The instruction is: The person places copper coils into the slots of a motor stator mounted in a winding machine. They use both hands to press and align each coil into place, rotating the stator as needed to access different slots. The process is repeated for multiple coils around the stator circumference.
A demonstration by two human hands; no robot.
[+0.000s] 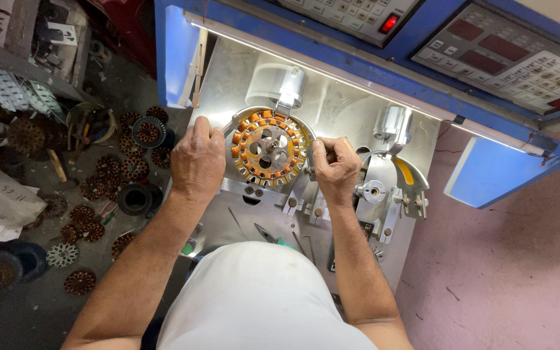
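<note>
Dead centre on the steel machine bed [338, 104] sits the stator [268, 148], a round metal core ringed with orange copper coils, mounted flat on its spindle with a curved metal guard hugging its far rim. The left hand [197, 161] is pressed against the stator's left edge, fingers curled over the rim, knuckles up. The right hand [336, 167] is at the right edge, thumb and fingertips pinched tight together on something too small to make out, maybe a fine wire. The two hands sit well apart, one either side of the ring. Just beyond the stator, toward the bed's far edge, a shiny cylinder [291, 84] stands on its bracket, and a second cylinder [391, 122] sits further toward the right edge. Beside the right hand there's a yellow curved arm [406, 174] and a small round hub [374, 191]. Along the near edge of the bed lie pliers with green handles [273, 238]. Above it all runs the blue machine housing [332, 61] with its control panel [513, 58] at the far right corner and a red button [389, 24]. Off the left edge, down on the dark floor, a scatter of wound stators [108, 194] and a few black rings [135, 198].
</note>
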